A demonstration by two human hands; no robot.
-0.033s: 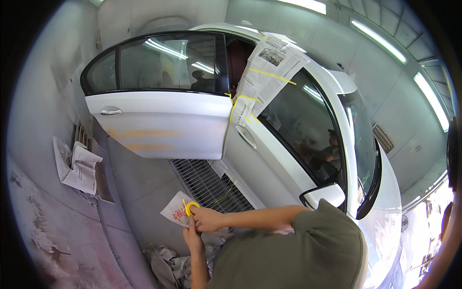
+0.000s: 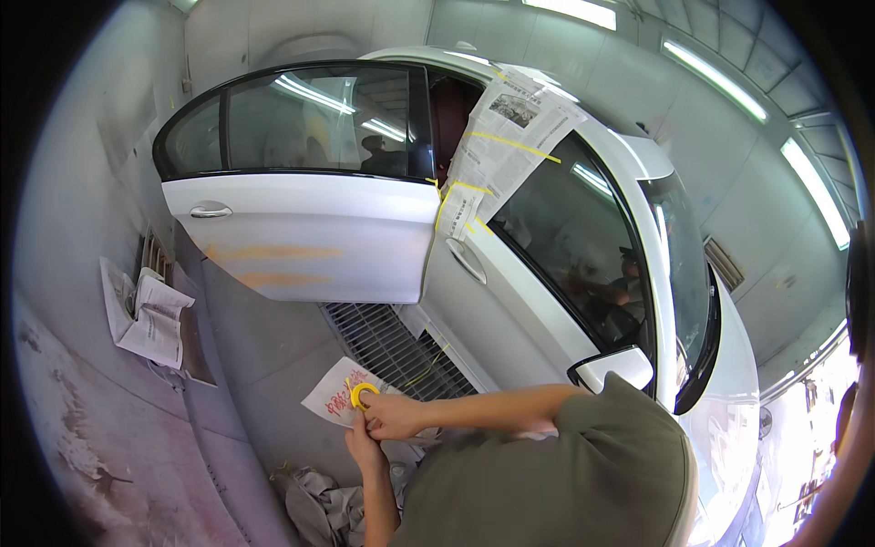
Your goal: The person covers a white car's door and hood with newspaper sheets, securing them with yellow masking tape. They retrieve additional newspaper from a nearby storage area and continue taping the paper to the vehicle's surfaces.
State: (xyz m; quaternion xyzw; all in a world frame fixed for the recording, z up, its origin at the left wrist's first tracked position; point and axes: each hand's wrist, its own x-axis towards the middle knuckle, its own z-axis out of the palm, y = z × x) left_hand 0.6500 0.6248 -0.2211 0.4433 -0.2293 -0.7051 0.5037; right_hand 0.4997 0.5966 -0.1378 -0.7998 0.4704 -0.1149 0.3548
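Note:
My right hand reaches in from the right, its fingers closed around a yellow roll of masking tape. Just below it, my left hand pinches the lower edge of a white sheet of paper marked in red. The roll lies over the sheet, and the two hands touch or nearly touch. Beyond them stands a white car whose rear door is swung open, with orange-brown patches low on its panel. Newspaper is stuck with yellow tape over the door opening and part of the front window.
A floor grate runs under the open door. At left, paper sheets lean by the wall. Crumpled grey cloth or paper lies at lower left. The car's front door and side mirror are close to my right arm.
The white sheet has shifted slightly and tilted, so more of its red marks show. Both hands keep their hold and have barely moved.

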